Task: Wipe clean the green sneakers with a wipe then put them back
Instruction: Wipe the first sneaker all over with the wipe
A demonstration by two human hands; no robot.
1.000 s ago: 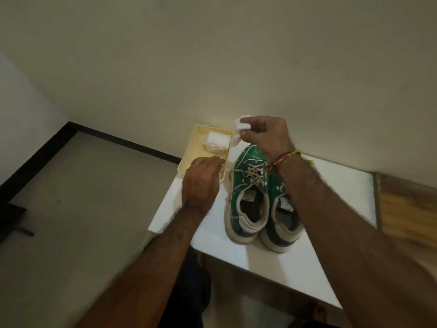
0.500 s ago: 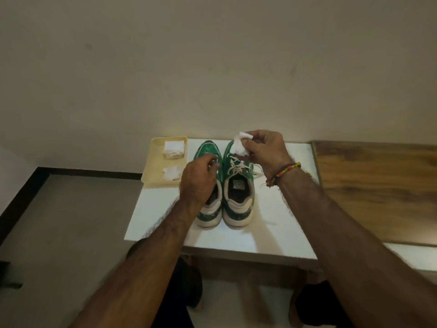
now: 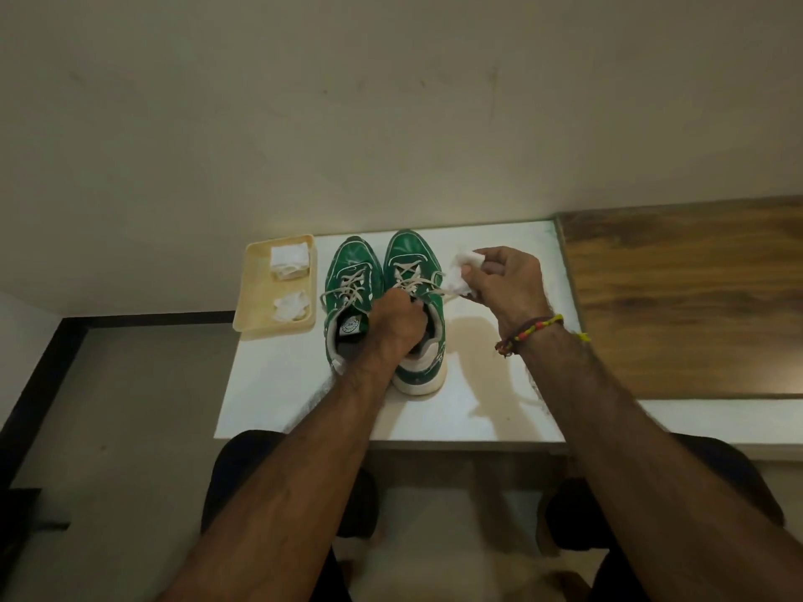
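white table [image 3: 278, 384] against a plain beige wall [image 3: 391, 102], wooden top [image 3: 678, 297] adjoining on the right. two green sneakers stand side by side on the table, toes to the wall, white laces and soles. left sneaker [image 3: 352, 271] shows a round white label on its tongue, writing too small to read. right sneaker [image 3: 410, 258]: left hand [image 3: 397, 323] has fingers curled into its opening, gripping at the tongue and collar. right hand [image 3: 506, 282] just beside that shoe's right side, pinching a crumpled white wipe [image 3: 460, 275] between thumb and fingers; beaded thread bracelet [image 3: 530, 334] at the wrist. cream tray [image 3: 254, 306] left of the sneakers holds a folded stack of wipes [image 3: 289, 260] and a crumpled one [image 3: 291, 306]. grey floor [image 3: 108, 406] below.
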